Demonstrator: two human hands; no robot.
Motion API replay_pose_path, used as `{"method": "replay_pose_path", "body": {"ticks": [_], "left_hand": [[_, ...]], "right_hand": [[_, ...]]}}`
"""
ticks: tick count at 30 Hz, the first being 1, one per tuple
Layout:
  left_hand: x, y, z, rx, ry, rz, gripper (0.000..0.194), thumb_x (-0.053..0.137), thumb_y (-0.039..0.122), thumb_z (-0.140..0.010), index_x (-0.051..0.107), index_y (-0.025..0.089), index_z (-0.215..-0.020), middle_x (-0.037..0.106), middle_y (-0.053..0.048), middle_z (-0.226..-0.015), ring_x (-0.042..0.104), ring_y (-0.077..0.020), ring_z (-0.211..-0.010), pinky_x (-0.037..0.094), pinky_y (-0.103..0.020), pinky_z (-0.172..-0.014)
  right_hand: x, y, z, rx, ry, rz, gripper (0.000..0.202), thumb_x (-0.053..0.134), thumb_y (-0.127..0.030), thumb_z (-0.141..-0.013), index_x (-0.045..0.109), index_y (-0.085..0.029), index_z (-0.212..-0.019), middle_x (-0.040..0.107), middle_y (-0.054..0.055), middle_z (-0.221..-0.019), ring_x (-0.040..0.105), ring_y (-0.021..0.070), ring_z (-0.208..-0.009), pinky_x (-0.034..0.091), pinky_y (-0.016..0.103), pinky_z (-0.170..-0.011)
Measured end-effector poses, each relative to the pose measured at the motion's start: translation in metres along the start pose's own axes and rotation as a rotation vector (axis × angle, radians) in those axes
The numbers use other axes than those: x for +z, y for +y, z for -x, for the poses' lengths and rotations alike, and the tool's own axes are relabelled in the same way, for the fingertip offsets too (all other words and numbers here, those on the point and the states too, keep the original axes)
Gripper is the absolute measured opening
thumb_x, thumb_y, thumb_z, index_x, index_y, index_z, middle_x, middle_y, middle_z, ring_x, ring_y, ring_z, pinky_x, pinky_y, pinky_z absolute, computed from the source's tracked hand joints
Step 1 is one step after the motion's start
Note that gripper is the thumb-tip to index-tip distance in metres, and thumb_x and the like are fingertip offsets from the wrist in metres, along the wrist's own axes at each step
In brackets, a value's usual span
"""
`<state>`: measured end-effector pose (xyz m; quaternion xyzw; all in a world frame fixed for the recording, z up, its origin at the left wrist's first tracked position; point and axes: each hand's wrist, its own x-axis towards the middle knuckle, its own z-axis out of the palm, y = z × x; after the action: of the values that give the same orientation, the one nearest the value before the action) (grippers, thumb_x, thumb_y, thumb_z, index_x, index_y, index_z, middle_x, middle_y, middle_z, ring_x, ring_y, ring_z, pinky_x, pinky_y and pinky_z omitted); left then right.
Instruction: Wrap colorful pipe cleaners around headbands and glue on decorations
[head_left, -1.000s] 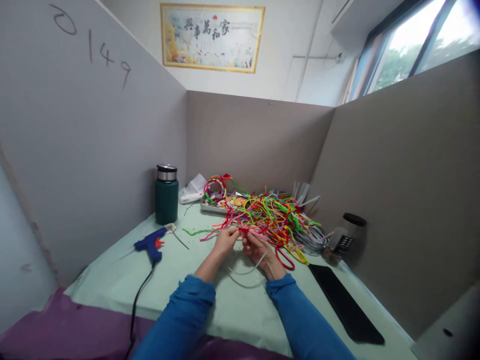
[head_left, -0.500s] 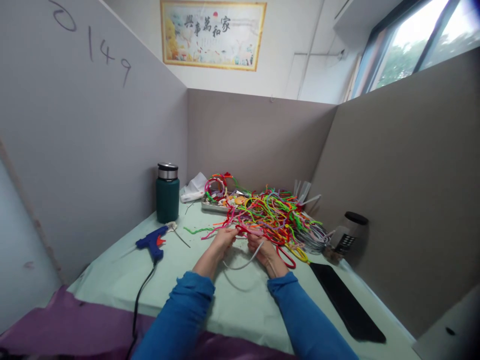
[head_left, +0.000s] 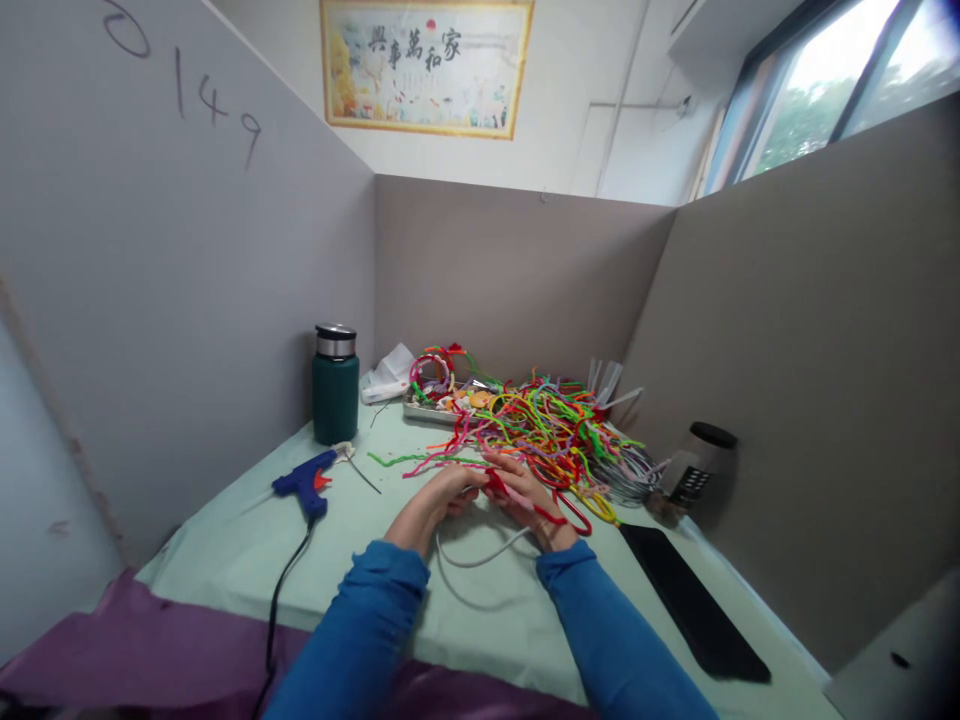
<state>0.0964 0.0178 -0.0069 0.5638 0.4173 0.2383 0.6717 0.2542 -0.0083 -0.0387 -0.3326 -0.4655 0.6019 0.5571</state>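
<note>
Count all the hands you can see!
2. The left hand and the right hand are close together by the red strip, in front of the colourful pile. Some fingers are hidden, but no other hand shows.

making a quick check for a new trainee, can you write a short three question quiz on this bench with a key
1. True or false: the blue glue gun lies to the left of the person's left hand.
2. What stands just beyond the glue gun, upright on the table?
A) a black-lidded jar
B) a dark green bottle
C) a lamp
3. Fill in: the fuzzy strand beside the right hand's wrist is ____.

Key: 1. True. 2. B. 3. Red.
</note>
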Motion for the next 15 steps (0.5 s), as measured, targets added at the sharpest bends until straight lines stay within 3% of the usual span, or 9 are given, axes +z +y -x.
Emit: {"method": "replay_pose_path", "body": {"ticks": [5,9,15], "left_hand": [[-0.003,-0.002,-0.003,-0.022,-0.055,-0.036,0.017,0.058,0.025,-0.068,0.051,0.017,-0.055,0.025,0.006,-0.043,0.013,-0.0055,-0.04,0.004,-0.027,-0.043],[-0.002,0.0,0.002,0.003,-0.096,-0.039,0.018,0.056,0.03,-0.07,0.059,0.015,-0.062,0.022,0.007,-0.044,0.011,-0.0053,-0.039,0.002,-0.026,-0.044],[0.003,0.0,0.003,0.213,-0.096,-0.058,0.032,0.062,0.045,-0.071,0.054,0.016,-0.061,0.026,0.008,-0.046,0.015,-0.005,-0.04,0.006,-0.025,-0.042]], "right_hand": [[-0.005,0.003,-0.002,-0.005,0.01,0.007,0.032,0.082,-0.032,-0.057,0.069,-0.021,-0.084,0.066,0.001,-0.07,0.061,0.0151,-0.057,0.045,0.027,-0.055],[-0.002,0.004,-0.005,-0.076,0.059,0.044,0.03,0.081,-0.042,-0.061,0.064,-0.02,-0.073,0.062,-0.002,-0.062,0.057,0.0137,-0.052,0.044,0.025,-0.051],[-0.006,0.015,-0.016,-0.087,0.161,0.116,0.044,0.076,-0.056,-0.064,0.054,-0.018,-0.057,0.048,-0.005,-0.045,0.041,0.008,-0.038,0.032,0.022,-0.039]]}}
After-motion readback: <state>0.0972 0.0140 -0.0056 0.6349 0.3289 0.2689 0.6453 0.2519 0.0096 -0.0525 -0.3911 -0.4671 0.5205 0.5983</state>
